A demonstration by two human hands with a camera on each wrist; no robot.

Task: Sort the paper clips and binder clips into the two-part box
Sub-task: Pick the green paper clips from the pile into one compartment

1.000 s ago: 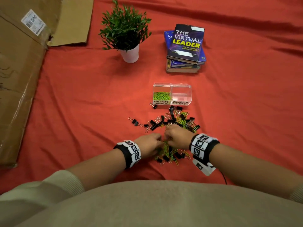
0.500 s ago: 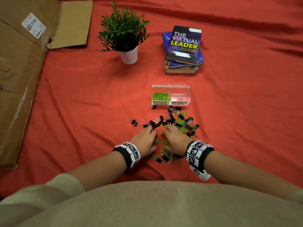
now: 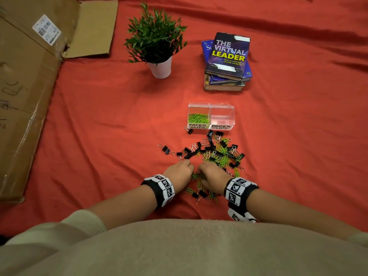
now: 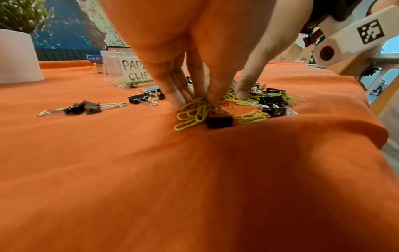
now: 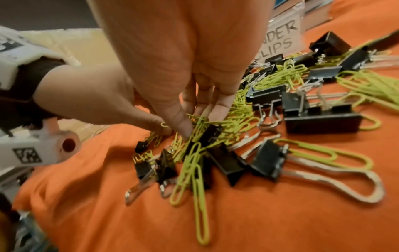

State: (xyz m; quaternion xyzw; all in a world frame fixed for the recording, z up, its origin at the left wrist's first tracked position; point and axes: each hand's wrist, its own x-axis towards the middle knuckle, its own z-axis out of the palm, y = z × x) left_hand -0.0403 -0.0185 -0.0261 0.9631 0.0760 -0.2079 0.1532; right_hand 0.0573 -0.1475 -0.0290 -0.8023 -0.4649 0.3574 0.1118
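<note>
Left hand [image 3: 179, 174]: lower centre, fingertips pinching green paper clips [image 4: 194, 112].
Right hand [image 3: 214, 176]: beside it, fingertips gathering the same tangle.
Binder clips [image 3: 207, 150]: black, too many to count, centre pile.
Two-part box [image 3: 211, 116]: one, clear; left compartment holds paper clips.

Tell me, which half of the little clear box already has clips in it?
The left half, labelled PAPER CLIPS: it holds a layer of green paper clips. The right half, labelled BINDER CLIPS, shows none.

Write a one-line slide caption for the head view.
Both hands, left hand and right hand, gather green wire paper clips from a mixed pile before a clear two-part plastic box.
</note>
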